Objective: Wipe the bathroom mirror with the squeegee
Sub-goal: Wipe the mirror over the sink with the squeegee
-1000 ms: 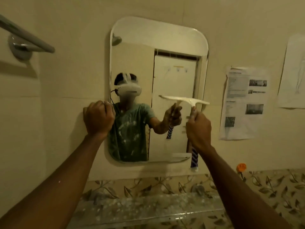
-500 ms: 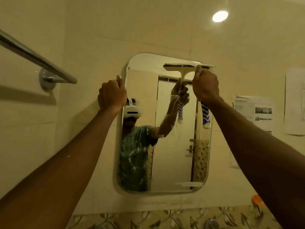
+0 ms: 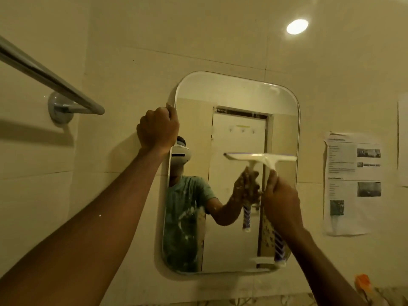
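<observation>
A rounded rectangular mirror (image 3: 234,98) hangs on the cream tiled wall. My right hand (image 3: 281,204) grips the squeegee (image 3: 270,159) by its blue-and-white striped handle, whose end sticks out below my wrist. Its white blade lies flat across the right half of the glass at mid height. My left hand (image 3: 157,129) is closed around the mirror's upper left edge. The glass reflects a person with a headset and a green shirt.
A chrome towel bar (image 3: 44,74) juts out from the wall at upper left. Printed paper sheets (image 3: 352,184) are stuck to the wall right of the mirror. An orange object (image 3: 362,281) sits at lower right. A ceiling light (image 3: 297,26) glows above.
My right hand has drawn the squeegee down from the mirror's top right edge to mid height. A second ago it was at mid height, then rose to the top. My left hand stays on the edge.
</observation>
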`<state>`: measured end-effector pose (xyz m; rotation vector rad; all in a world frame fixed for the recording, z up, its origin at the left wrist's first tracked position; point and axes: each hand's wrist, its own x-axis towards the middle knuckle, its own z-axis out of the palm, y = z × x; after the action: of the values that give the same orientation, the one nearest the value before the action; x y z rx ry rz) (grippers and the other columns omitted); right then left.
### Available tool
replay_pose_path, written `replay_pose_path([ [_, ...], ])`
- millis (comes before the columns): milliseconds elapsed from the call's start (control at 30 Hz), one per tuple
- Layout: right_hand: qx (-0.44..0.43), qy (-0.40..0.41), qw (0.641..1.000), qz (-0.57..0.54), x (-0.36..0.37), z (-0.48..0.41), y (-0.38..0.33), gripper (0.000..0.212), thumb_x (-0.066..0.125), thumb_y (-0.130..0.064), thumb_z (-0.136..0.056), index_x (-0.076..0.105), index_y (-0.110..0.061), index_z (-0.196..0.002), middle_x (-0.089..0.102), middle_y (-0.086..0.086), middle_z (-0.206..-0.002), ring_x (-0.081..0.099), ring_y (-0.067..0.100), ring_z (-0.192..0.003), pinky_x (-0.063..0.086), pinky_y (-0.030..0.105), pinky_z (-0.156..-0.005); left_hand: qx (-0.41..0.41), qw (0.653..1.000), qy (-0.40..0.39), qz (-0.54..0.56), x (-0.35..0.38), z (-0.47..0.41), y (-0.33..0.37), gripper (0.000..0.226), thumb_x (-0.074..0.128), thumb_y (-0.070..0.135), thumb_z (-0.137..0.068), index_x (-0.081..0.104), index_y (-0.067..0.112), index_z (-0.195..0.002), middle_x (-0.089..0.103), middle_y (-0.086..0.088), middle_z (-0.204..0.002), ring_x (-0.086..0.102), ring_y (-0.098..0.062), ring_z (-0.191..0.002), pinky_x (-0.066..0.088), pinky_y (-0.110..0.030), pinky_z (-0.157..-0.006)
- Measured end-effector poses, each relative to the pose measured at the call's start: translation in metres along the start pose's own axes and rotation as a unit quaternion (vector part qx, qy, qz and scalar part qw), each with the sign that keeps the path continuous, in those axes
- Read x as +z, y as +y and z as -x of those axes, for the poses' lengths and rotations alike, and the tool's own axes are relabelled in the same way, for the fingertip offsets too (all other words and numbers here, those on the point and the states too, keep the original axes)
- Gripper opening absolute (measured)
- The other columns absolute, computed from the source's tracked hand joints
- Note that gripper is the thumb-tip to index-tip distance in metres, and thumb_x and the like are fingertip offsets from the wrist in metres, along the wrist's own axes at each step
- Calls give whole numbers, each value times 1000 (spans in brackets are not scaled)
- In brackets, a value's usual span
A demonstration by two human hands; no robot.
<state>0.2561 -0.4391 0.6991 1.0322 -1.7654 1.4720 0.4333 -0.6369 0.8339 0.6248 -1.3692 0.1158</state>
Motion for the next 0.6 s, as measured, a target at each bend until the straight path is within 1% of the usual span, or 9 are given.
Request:
replay_pose_path([
  [100,-4,-8,1000,-5,-11,-7,-8,47,27,-37,-104,53,-14,-73,53,4,-59,50,16,-47,47,32,-46,5,1000,2,-5,0,3,1,51,32,32,-100,65,3,-74,61,-12,-67,59,-31,-63,35,-29,-59],
  [167,-26,20,999,-10,-19,-47,-26,46,27,-37,-105,51,-16,-73,49,2,-59,45,13,-47,39,26,-44,-1,1000,6,-7,-1,3,1,52,32,32,-100,65,3,-73,54,-7,-63,51,-25,-57,31,-28,-58],
  [233,-51,57,997,3,-26,-99,-50,46,24,-37,-106,49,-19,-71,49,1,-60,50,17,-50,44,30,-46,-4,1000,9,-13,0,4,1,52,33,33,-100,66,3,-73,52,-6,-62,48,-23,-56,30,-27,-58],
  [300,-66,71,995,17,-34,-140,-71,47,23,-36,-106,48,-20,-70,53,3,-62,57,21,-54,53,37,-56,3,1000,12,-13,0,4,0,51,33,32,-99,66,3,-73,56,-10,-63,50,-26,-56,31,-28,-57],
  [367,-60,76,995,31,-36,-161,-83,47,22,-37,-105,52,-17,-76,56,2,-64,59,22,-55,58,41,-63,6,1000,13,-18,1,4,-2,50,34,31,-99,66,2,-72,55,-10,-61,47,-25,-55,30,-28,-57],
  [400,-59,76,995,32,-36,-162,-85,47,22,-37,-105,53,-16,-77,56,2,-64,59,21,-54,58,41,-62,6,1000,14,-18,2,3,-3,50,34,31,-99,65,3,-71,55,-10,-61,47,-25,-55,31,-28,-57],
  [467,-59,64,996,24,-29,-146,-75,48,22,-36,-106,52,-17,-74,54,1,-59,56,13,-47,52,31,-48,9,1000,15,-10,4,4,-4,51,34,32,-99,64,4,-69,58,-12,-60,51,-27,-53,32,-28,-56],
  [533,-52,49,997,2,-18,-112,-54,47,23,-35,-106,52,-16,-75,51,-1,-55,51,2,-37,39,14,-36,9,1000,16,-3,6,5,-5,52,33,33,-99,64,4,-68,59,-11,-59,54,-28,-53,33,-27,-55],
  [600,-27,39,998,-28,-8,-68,-30,43,26,-32,-106,52,-16,-77,51,-4,-54,51,-1,-36,35,8,-33,7,1000,19,1,7,8,-5,52,33,33,-100,63,5,-67,55,-8,-56,50,-24,-50,28,-24,-53],
])
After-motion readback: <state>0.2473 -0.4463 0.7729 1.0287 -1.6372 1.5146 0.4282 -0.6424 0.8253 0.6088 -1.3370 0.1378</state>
